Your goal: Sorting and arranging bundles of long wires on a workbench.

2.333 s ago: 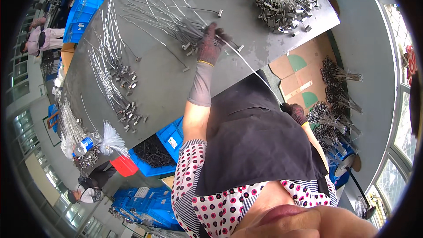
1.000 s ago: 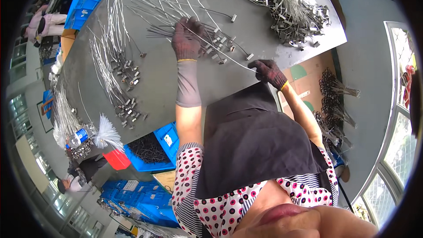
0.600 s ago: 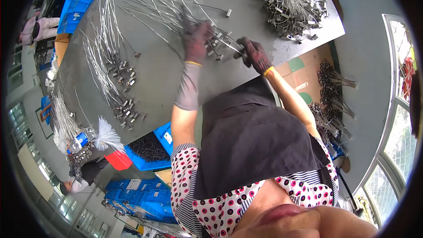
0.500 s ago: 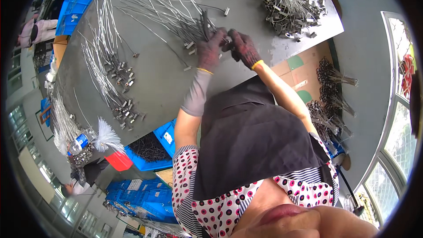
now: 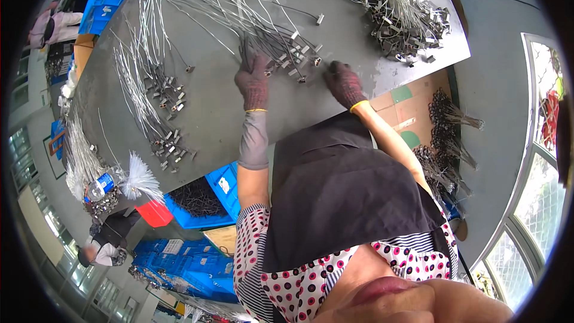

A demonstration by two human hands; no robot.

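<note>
My left hand (image 5: 254, 81), in a dark knit glove, is closed around a bundle of thin grey wires (image 5: 251, 48) near their metal end fittings (image 5: 296, 60), on the grey table (image 5: 227, 119). My right hand (image 5: 344, 82), also gloved, rests on the table just right of those fittings, a short way from my left hand. Whether it holds a wire is hidden. More wires fan out across the table beyond both hands.
A big tangled pile of wires with fittings (image 5: 394, 6) lies at the table's far right. Sorted wire groups (image 5: 149, 84) lie to the left. A blue bin (image 5: 203, 197), red bin (image 5: 154, 212) and blue crates (image 5: 173, 263) stand below. Wire bundles (image 5: 448, 143) lie on the floor. Another person (image 5: 101, 248) works nearby.
My hands were together on the wire ends half a second ago. My right hand has since drawn away to the right, while my left hand stays on the bundle.
</note>
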